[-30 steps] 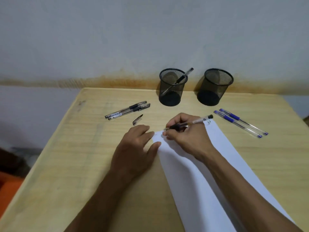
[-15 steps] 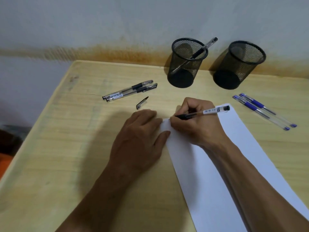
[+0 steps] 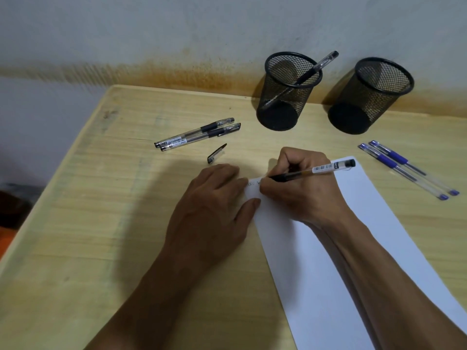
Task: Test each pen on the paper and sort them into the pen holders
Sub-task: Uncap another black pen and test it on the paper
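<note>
Head view, looking down at a wooden table point(image 3: 106, 223) set against a stained wall point(image 3: 177, 34).

Hidden/cut off: the pen tip is tucked behind the right hand's point(image 3: 300, 190) curled fingers, so can't see whether it touches the sheet. A few faint marks show on the paper point(image 3: 353, 248) near its top left corner, too small to read. The sheet's lower end runs out of frame at bottom right. Both forearms are cut off by the bottom edge.

Containers: two black mesh pen holders at the back, near the wall. Left holder point(image 3: 288, 94) has one black pen point(image 3: 316, 68) leaning inside, its end sticking out over the right of the rim. Right holder point(image 3: 374, 97) shows only mesh inside.

Grip: right hand pinches a clear-barrel black pen point(image 3: 318, 170) low on the barrel w/ curled fingers; barrel slants up and right, black end past the knuckles, over the sheet's top edge. Left hand point(image 3: 214, 200) lies flat, fingers relaxed, fingertips and thumb on the paper's left corner, just beside the right hand.

Loose on table: two black pens point(image 3: 199, 135) side by side, touching, left of the holders; a pen cap point(image 3: 216, 154) between them and left hand; two blue pens point(image 3: 406, 169) side by side, right of the paper.
</note>
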### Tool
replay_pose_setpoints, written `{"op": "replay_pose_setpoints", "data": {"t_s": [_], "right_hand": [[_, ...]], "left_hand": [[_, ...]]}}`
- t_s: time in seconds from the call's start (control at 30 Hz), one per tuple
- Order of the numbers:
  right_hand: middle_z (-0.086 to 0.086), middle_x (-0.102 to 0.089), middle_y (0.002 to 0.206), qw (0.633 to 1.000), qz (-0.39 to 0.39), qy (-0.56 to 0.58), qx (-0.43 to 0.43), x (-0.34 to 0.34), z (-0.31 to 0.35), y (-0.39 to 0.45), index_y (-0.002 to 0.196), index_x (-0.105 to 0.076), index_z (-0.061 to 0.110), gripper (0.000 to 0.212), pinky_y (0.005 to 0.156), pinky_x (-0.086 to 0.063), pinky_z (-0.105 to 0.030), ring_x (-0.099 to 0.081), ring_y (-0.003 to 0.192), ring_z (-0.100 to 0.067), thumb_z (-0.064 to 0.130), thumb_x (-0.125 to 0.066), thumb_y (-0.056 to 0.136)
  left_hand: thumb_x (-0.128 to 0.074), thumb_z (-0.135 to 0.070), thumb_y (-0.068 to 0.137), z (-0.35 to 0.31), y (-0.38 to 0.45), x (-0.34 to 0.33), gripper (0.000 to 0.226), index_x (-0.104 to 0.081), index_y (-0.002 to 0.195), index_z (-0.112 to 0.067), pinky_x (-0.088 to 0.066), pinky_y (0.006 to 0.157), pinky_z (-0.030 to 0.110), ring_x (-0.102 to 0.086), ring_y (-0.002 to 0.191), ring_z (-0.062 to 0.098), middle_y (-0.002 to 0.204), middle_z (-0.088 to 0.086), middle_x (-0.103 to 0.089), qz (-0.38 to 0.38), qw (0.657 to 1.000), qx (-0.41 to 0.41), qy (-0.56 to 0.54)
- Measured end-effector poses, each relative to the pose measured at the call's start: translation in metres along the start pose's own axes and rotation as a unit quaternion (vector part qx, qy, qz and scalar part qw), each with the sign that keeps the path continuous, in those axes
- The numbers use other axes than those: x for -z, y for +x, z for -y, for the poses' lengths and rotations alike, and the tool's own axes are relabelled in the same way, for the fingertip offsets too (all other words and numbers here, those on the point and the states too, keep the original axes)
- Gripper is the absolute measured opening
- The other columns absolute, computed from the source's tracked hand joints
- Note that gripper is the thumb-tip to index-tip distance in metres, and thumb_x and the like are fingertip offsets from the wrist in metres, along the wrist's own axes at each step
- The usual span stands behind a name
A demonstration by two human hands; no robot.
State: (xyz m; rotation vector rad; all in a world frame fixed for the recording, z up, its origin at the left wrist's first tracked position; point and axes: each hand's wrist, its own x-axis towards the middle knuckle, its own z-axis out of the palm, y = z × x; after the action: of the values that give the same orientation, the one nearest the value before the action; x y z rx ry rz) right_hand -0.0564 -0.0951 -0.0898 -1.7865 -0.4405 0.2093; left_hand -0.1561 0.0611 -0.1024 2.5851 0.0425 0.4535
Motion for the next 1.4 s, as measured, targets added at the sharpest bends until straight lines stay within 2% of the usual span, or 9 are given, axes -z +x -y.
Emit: {"op": "replay_pose_setpoints", "data": {"t_s": [0.1, 0.23, 0.4, 0.53, 0.87, 1.03, 1.17, 1.3, 1.4], "right_hand": [[-0.030, -0.062, 0.066, 1.000, -0.012, -0.001, -0.001, -0.0018, 0.0000, -0.0011, 0.064, -0.058, 0.000, 0.019, 0.056, -0.043, -0.036, -0.052, 0.058, -0.023, -0.001, -0.076, 0.068], [-0.028, -0.060, 0.064, 1.000, -0.009, -0.011, 0.001, -0.0018, 0.0008, -0.0021, 0.062, -0.057, -0.001, 0.022, 0.054, -0.039, -0.033, -0.049, 0.056, -0.019, -0.007, -0.076, 0.070], [-0.026, -0.059, 0.063, 1.000, -0.023, -0.018, -0.004, -0.0028, 0.0020, -0.0027, 0.061, -0.055, 0.004, 0.020, 0.053, -0.038, -0.033, -0.048, 0.055, -0.017, 0.000, -0.073, 0.068], [-0.026, -0.062, 0.064, 0.999, -0.030, -0.013, -0.006, -0.0027, 0.0027, -0.0030, 0.062, -0.057, 0.001, 0.017, 0.053, -0.040, -0.036, -0.050, 0.056, -0.021, 0.003, -0.073, 0.068], [-0.028, -0.058, 0.064, 0.999, -0.022, -0.023, 0.004, -0.0010, 0.0072, -0.0047, 0.062, -0.055, -0.006, 0.023, 0.050, -0.038, -0.029, -0.048, 0.055, -0.018, -0.013, -0.074, 0.071], [-0.027, -0.060, 0.064, 0.999, -0.034, -0.009, -0.011, -0.0004, 0.0045, -0.0039, 0.064, -0.057, -0.004, 0.020, 0.053, -0.039, -0.035, -0.050, 0.056, -0.022, -0.011, -0.075, 0.072], [-0.029, -0.058, 0.065, 0.999, -0.037, 0.002, -0.014, -0.0006, 0.0044, -0.0043, 0.063, -0.055, -0.005, 0.021, 0.052, -0.038, -0.034, -0.049, 0.056, -0.022, -0.013, -0.074, 0.071], [-0.026, -0.056, 0.062, 0.999, -0.036, 0.001, -0.009, -0.0014, 0.0066, -0.0061, 0.063, -0.055, -0.009, 0.021, 0.049, -0.037, -0.028, -0.048, 0.055, -0.019, -0.015, -0.073, 0.072], [-0.023, -0.056, 0.061, 0.999, -0.041, -0.005, -0.003, -0.0018, 0.0066, -0.0067, 0.064, -0.055, -0.010, 0.021, 0.050, -0.037, -0.029, -0.048, 0.055, -0.020, -0.014, -0.073, 0.073]], "left_hand": [[-0.063, -0.039, 0.088, 0.0003, 0.0007, 0.0000, 0.040, -0.070, 0.115, -0.010, -0.048, 0.100, 0.042, -0.056, 0.120, 0.024, 0.125, 0.008, -0.065, 0.001, 1.000, 0.002, -0.003], [-0.064, -0.038, 0.087, 0.0005, 0.0003, -0.0005, 0.040, -0.070, 0.115, -0.011, -0.048, 0.100, 0.042, -0.056, 0.120, 0.025, 0.125, 0.008, -0.065, -0.001, 1.000, 0.003, -0.011], [-0.064, -0.039, 0.087, 0.0011, 0.0003, -0.0004, 0.039, -0.070, 0.115, -0.011, -0.048, 0.100, 0.041, -0.056, 0.121, 0.024, 0.125, 0.007, -0.065, -0.002, 1.000, 0.005, -0.011], [-0.063, -0.039, 0.087, 0.0011, 0.0001, -0.0005, 0.040, -0.070, 0.115, -0.011, -0.048, 0.099, 0.042, -0.056, 0.121, 0.024, 0.125, 0.007, -0.065, 0.001, 1.000, 0.008, -0.012], [-0.062, -0.040, 0.088, 0.0010, 0.0003, -0.0004, 0.042, -0.070, 0.117, -0.011, -0.048, 0.100, 0.043, -0.055, 0.122, 0.023, 0.126, 0.007, -0.064, 0.009, 1.000, 0.010, -0.008], [-0.061, -0.041, 0.088, 0.0015, 0.0006, -0.0009, 0.043, -0.070, 0.118, -0.011, -0.047, 0.101, 0.043, -0.055, 0.122, 0.023, 0.127, 0.007, -0.064, 0.010, 1.000, 0.010, -0.003], [-0.061, -0.042, 0.088, 0.0007, 0.0002, -0.0007, 0.043, -0.069, 0.118, -0.012, -0.047, 0.102, 0.042, -0.054, 0.123, 0.022, 0.128, 0.006, -0.064, 0.009, 1.000, 0.012, -0.001], [-0.061, -0.042, 0.088, 0.0018, -0.0002, -0.0019, 0.043, -0.069, 0.118, -0.011, -0.047, 0.101, 0.042, -0.055, 0.122, 0.022, 0.127, 0.006, -0.064, 0.003, 1.000, 0.007, -0.004], [-0.062, -0.041, 0.088, 0.0025, -0.0004, -0.0024, 0.042, -0.070, 0.117, -0.011, -0.047, 0.101, 0.042, -0.055, 0.122, 0.023, 0.127, 0.007, -0.064, -0.003, 1.000, 0.002, -0.003]]}}
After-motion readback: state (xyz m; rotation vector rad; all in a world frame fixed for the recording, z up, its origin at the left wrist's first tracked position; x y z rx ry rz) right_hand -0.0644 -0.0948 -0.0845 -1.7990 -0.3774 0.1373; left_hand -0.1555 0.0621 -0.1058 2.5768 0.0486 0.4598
